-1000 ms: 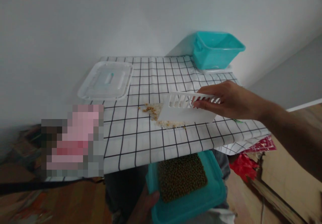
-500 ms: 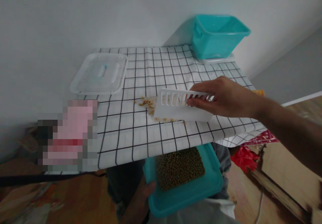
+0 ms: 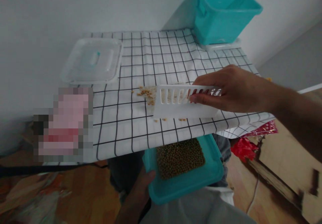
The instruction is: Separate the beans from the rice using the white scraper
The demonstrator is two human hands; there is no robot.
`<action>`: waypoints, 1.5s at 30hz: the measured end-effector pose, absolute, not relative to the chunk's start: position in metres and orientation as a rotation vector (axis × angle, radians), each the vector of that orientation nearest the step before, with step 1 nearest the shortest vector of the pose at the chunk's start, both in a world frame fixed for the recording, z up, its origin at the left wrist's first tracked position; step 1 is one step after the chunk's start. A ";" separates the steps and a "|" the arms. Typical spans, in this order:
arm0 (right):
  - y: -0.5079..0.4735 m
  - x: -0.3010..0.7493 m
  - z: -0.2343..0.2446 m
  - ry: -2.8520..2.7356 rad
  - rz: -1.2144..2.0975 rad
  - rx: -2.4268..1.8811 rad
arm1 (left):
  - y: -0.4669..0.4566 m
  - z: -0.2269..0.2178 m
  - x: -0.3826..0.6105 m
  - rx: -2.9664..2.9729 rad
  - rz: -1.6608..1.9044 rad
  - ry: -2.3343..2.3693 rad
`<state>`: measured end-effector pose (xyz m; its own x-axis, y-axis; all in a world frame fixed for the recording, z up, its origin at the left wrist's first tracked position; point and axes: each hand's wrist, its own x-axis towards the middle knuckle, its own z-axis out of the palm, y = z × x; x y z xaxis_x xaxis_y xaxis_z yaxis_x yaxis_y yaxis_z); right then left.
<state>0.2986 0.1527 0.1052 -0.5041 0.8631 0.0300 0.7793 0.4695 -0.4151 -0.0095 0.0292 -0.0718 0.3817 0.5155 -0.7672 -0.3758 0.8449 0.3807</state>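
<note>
My right hand (image 3: 232, 88) grips a white slotted plastic piece (image 3: 181, 110) by its slotted upper part, thumb in front and fingers behind. The piece is tilted on edge over the checked cloth. Yellowish-brown crumbs (image 3: 148, 95) lie at its left end, and a few bits sit along its lower edge. Some of what lies behind the piece is hidden. Below the table's front edge, my left hand (image 3: 144, 185) holds a teal bin (image 3: 187, 190) by its left side, thumb on the rim. Small greenish-brown beans or pellets (image 3: 179, 158) fill the bin's hollow.
A checked cloth (image 3: 125, 125) covers the table against the wall. Toward the back right stands a taller teal bin (image 3: 218, 28) on a clear lid. Another clear lid (image 3: 94, 61) lies at the left, beside a blurred pink object (image 3: 66, 120). Cardboard (image 3: 279, 163) and red plastic (image 3: 244, 150) lie on the floor.
The view has tilted down a little. My right hand has brought the white piece slightly nearer the table's front edge, with fewer crumbs showing along its lower edge. The left hand still holds the bin.
</note>
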 end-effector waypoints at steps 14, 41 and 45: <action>0.147 0.292 0.105 -2.438 0.555 -1.426 | 0.040 -0.061 0.005 0.229 0.615 0.977; 0.124 0.273 0.117 -2.554 0.451 -1.339 | 0.041 -0.054 0.012 0.256 0.655 0.969; 0.132 0.276 0.121 -2.427 0.109 -1.549 | 0.043 -0.053 0.006 0.242 0.640 1.002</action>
<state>0.2762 0.1317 0.1209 -0.3980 0.9001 0.1772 0.8806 0.4290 -0.2014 0.0063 0.0427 -0.0528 0.3758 0.6010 -0.7054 -0.3871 0.7934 0.4698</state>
